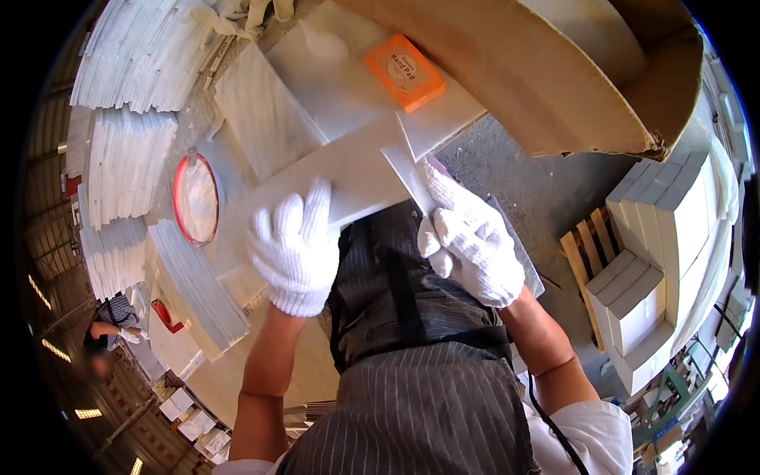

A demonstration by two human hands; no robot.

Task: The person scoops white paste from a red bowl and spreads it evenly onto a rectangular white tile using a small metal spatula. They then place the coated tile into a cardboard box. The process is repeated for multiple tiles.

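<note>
A pale rectangular stone tile lies in front of me, its near edge close to my apron. My left hand, in a white knit glove, rests on its left part with fingers stretched over the surface. At the tile's right end, my gloved right hand is closed on a thin pale strip that slants along the end edge. A bit of purple shows by those fingertips; what it belongs to is hidden. Beyond the tile, an orange box sits on a pale slab.
A large open cardboard box stands far right. To the left are a red-rimmed round container and stacked tiles. White boxes rest by a wooden pallet on the right. Another person is at the far left.
</note>
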